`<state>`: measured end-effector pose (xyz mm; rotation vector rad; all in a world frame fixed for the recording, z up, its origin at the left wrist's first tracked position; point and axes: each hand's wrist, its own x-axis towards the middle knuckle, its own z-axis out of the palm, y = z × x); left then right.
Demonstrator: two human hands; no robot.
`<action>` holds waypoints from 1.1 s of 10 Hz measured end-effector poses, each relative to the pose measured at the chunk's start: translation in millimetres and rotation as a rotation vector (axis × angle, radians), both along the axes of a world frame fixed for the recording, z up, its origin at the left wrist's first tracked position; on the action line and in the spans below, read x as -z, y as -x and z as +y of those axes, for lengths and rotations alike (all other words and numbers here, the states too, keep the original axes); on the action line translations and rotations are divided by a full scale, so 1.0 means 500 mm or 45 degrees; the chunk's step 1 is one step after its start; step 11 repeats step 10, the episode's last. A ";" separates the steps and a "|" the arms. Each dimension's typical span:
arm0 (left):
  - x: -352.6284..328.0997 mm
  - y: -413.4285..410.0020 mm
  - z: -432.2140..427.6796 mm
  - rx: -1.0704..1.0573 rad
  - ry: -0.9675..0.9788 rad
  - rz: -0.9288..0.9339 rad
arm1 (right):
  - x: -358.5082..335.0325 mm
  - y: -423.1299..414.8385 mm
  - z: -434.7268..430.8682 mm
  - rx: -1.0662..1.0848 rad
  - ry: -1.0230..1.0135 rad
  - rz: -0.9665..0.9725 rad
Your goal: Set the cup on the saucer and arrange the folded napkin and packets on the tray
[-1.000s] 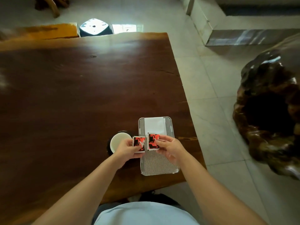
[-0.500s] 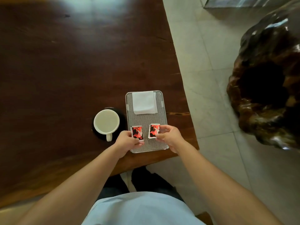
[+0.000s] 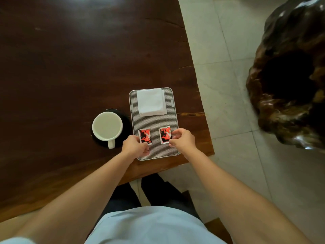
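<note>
From the head camera, a dark wooden tabletop carries a ribbed metal tray near its right edge. A white folded napkin lies flat at the far end of the tray. Two red-and-black packets sit side by side at the near end, apart from each other. The left hand pinches the near left corner of the left packet, fingers curled closed on it. The right hand grips the right edge of the right packet between thumb and fingertips. Just left of the tray, a white cup stands upright on a dark saucer, its handle pointing toward the person. Beyond the tabletop's right edge lies pale tiled floor.
</note>
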<state>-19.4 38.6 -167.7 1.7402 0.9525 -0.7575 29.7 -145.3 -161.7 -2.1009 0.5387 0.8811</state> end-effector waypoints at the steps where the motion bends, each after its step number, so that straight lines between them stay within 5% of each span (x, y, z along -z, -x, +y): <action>1: 0.002 -0.002 -0.001 0.134 -0.126 -0.013 | 0.005 0.002 0.001 -0.046 0.071 -0.028; 6: -0.014 -0.007 -0.002 0.620 -0.516 -0.061 | 0.025 0.022 0.003 -0.023 0.136 -0.112; 11: -0.118 -0.028 0.023 0.722 -0.409 -0.129 | -0.048 0.002 0.039 -0.231 0.140 -0.160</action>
